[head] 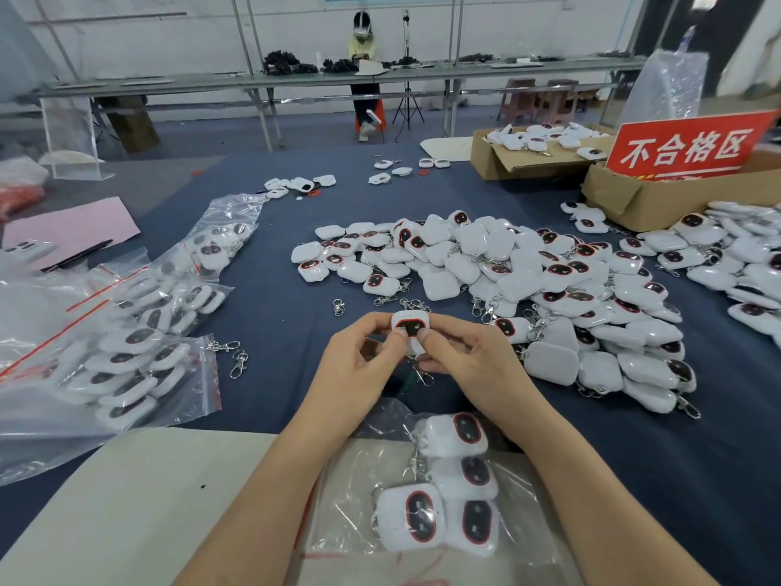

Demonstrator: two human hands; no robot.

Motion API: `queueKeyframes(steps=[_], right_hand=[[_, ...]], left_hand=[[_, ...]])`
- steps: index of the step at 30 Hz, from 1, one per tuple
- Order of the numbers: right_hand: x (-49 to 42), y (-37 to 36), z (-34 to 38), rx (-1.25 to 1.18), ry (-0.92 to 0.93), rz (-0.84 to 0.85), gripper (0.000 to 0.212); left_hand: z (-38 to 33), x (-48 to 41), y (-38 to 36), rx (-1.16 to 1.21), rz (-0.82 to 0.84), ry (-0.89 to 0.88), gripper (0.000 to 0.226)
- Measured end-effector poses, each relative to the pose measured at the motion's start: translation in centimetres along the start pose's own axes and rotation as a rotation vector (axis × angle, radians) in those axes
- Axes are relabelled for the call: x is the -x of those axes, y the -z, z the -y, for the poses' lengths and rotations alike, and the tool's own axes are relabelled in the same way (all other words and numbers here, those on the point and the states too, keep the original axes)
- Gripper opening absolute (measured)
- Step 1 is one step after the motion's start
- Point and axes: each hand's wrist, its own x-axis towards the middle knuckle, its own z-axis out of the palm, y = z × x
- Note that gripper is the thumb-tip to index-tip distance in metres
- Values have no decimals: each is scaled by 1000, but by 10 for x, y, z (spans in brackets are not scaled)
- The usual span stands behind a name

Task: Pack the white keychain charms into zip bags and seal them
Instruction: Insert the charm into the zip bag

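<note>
Left hand (359,357) and right hand (462,359): thumbs and fingertips pinch one white charm (409,326) between them, dark face up, centre of the scene. Near side: zip bag (363,492) holding four charms. Right: loose pile (528,281) on blue cloth (262,289). Left: filled bags (126,357).

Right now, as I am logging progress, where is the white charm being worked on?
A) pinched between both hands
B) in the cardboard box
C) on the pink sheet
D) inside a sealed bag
A: the left hand and the right hand both pinch the white rounded plastic keychain charm with the red-ringed dark face above the dark blue tablecloth.
</note>
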Motion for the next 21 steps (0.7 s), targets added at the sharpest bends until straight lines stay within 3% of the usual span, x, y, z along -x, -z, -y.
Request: queueKeyframes(steps=[15,21], right_hand=[[-1,0,-3,35,-13,-62,30],[-1,-1,-2,17,-11,-11,30]], left_hand=[[3,0,0,-33,32,7,8],[6,0,0,-89,47,-25,20]])
